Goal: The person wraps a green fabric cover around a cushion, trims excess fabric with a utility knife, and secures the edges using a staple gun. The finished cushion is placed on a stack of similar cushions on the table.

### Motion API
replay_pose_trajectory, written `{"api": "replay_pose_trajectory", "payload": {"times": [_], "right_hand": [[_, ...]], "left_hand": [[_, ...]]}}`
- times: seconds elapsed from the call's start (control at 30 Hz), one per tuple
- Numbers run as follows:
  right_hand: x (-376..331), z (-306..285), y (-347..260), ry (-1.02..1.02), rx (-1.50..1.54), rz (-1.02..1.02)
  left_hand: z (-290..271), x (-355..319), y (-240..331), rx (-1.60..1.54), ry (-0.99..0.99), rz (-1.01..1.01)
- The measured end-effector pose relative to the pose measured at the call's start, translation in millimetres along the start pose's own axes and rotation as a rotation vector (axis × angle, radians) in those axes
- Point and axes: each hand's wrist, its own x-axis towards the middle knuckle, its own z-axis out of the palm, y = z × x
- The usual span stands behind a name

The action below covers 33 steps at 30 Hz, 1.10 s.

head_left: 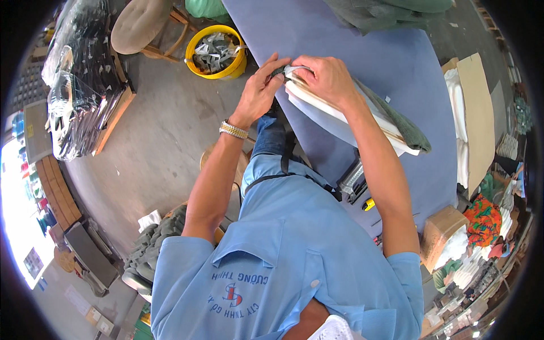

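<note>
My left hand (262, 86) is closed, its fingertips pinching the dark green-grey fabric edge at the near-left end of a padded panel. My right hand (326, 80) grips that same end, thumb and fingers closed around it. The padded panel (351, 120) is long, with white foam, a wood-coloured strip and a green-grey fabric cover (409, 131) hanging along its far side. It stands on edge, slanting down to the right over a blue-grey covered table (317, 34). My fingers hide part of the pinched fabric.
A silver-and-black tool (352, 177), like a staple gun, and a yellow-handled tool (369, 204) lie on the table near my body. A yellow bucket of scraps (241, 67) stands left on the floor, beside a round-seated chair (139, 25). Folded green fabric (391, 12) lies at the table's far end.
</note>
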Motion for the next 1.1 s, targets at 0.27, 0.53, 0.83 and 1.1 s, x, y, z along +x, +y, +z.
{"api": "replay_pose_trajectory", "payload": {"times": [0.27, 0.53, 0.83, 1.1], "right_hand": [[2.3, -34.6, 13.9, -0.121, 0.068, 0.032], [-41.2, -17.9, -4.1, 0.344, -0.004, -0.147], [-338.3, -6.1, 33.9, 1.010, 0.147, 0.915], [-510.8, 77.7, 95.1, 0.686, -0.165, 1.395]], "left_hand": [[-4.7, 10.0, 37.7, 0.307, -0.129, 0.065], [1.2, -17.7, 0.5, 0.343, 0.030, -0.031], [-2.8, -20.1, -39.6, 0.073, -0.045, -0.153], [10.4, -10.4, 25.3, 0.281, -0.008, 0.026]]}}
